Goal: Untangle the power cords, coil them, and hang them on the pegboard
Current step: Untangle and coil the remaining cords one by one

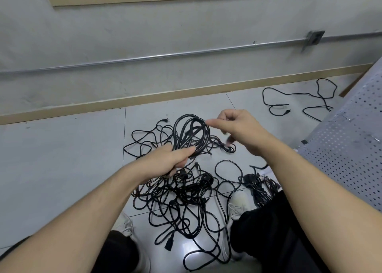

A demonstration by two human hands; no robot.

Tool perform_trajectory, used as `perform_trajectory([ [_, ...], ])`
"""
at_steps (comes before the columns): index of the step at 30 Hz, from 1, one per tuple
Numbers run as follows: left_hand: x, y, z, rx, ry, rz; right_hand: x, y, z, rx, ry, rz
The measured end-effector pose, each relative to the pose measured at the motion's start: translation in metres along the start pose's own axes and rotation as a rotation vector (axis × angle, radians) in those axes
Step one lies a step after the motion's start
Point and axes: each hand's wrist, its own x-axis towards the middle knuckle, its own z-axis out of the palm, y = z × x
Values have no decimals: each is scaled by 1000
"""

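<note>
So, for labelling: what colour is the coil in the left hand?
Black, seen in the head view: the coil gripped by the left hand.

- coiled cord (pixel 191 134): black, glossy, several loops of one shade
- tangled cords (pixel 182 200) on the floor: all black, a few strands with a brownish tinge at the left edge of the heap
- loose cord (pixel 299 99) near the wall: black
- bundled cords (pixel 258 188) by the right shoe: black
- floor (pixel 62 159): pale grey-white tiles with thin dark joint lines and a bright sheen low down
- skirting board (pixel 144 99): tan beige
- wall (pixel 124 35): light grey, mottled
- conduit (pixel 165 56) on the wall: silvery metal
- perforated panel (pixel 347 148): grey-white, a regular pattern of small dark holes
- shoes (pixel 239 204): off-white with white laces
- trousers (pixel 268 231): black
</note>
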Motion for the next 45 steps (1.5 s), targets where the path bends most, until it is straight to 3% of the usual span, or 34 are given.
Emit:
perform_trajectory([
  [4,5,3,10,25,-17,60,5,1,19,152,120,-31],
  [10,2,-4,14,-8,-3,193,4,4,35,320,25,168],
  [14,0,-2,16,-79,34,198,7,1,39,512,91,162],
  [20,6,8,22,-326,225,116,13,-2,35,838,78,167],
  [23,7,7,25,-345,137,120,11,-2,30,945,54,207],
  [29,-6,17,25,-634,-162,124,7,-5,25,985,26,249],
  [33,-15,25,24,-747,-234,159,7,-10,26,968,-8,189],
  [36,-18,28,22,-961,-301,129,7,-12,26,976,-38,162],
  [42,-14,25,29,-977,-312,94,5,-3,34,794,70,147],
  [45,-11,25,26,-1012,-241,152,2,0,39,776,-10,200],
])
